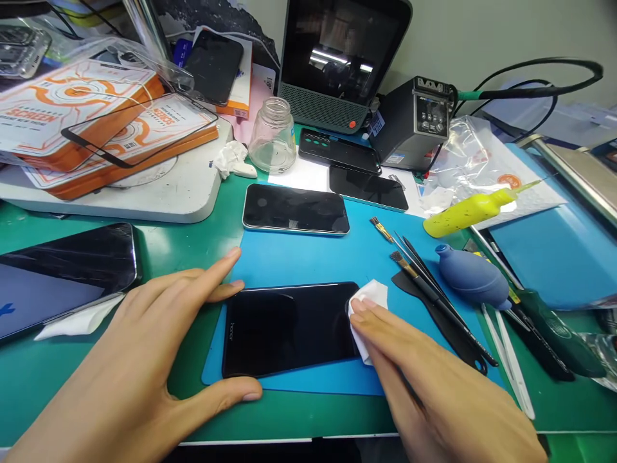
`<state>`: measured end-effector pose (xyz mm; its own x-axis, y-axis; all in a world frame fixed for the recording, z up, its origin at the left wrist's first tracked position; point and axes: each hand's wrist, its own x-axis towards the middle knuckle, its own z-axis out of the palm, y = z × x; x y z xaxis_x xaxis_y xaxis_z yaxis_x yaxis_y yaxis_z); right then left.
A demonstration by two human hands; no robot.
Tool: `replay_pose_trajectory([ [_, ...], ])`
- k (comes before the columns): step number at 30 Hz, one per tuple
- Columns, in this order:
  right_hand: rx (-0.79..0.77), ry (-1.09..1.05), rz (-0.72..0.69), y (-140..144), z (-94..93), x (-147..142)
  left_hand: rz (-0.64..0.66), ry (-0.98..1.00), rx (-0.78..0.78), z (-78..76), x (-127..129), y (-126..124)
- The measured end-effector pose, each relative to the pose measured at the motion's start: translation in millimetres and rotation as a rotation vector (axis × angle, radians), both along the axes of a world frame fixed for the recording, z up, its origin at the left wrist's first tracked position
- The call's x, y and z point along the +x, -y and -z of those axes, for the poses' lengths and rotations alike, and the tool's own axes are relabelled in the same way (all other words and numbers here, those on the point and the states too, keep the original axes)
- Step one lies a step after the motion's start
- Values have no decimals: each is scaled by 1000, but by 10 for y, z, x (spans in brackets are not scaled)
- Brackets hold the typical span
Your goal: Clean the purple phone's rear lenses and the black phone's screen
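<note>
A black smartphone (294, 329) with "honor" on its left end lies face up on a blue mat (289, 257). My left hand (159, 347) spans the phone's left end, thumb at the near edge and fingers at the far corner, spread apart. A folded white wipe (378, 297) is pressed against the phone's right end under the fingers of my right hand (414, 366). Beyond the phone lies a second phone (296, 210) with a pale frame. Brushes (429, 289) and a black spatula (443, 321) rest right of my right hand.
A blue air blower (472, 275), white tweezers (508, 360) and a yellow needle bottle (470, 212) are on the right. Orange-white screen boxes (72, 116) stack at the back left, near a glass jar (273, 135). A wrapped phone (72, 276) lies at the left.
</note>
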<state>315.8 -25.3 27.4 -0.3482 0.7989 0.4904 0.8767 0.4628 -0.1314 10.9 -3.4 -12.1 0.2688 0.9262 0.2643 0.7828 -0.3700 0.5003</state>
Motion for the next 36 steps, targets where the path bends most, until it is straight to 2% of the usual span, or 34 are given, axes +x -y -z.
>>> replay_pose_trajectory([
  [5, 34, -48, -14, -95, -35, -210, 18, 2, 38, -16, 23, -22],
  [8, 22, -64, -43, -154, -23, -320, 5, 10, -55, -35, 36, -4],
  [10, 14, -55, -57, -151, -14, -314, -8, 24, -104, -49, 41, 17],
  [15, 71, -18, -6, -150, -35, -285, -16, 54, -92, -72, 41, 52],
  [21, 4, -17, -73, -200, -68, -392, 4, 35, -71, -70, 47, 26],
  [26, 37, 16, -18, -226, -89, -323, 19, 24, -52, -43, 51, 16],
  [31, 27, -1, -51, -233, -60, -361, 1, 23, -68, -40, 37, 25],
  [36, 33, 27, -3, -197, -79, -336, 14, 30, -51, -26, 41, 25],
])
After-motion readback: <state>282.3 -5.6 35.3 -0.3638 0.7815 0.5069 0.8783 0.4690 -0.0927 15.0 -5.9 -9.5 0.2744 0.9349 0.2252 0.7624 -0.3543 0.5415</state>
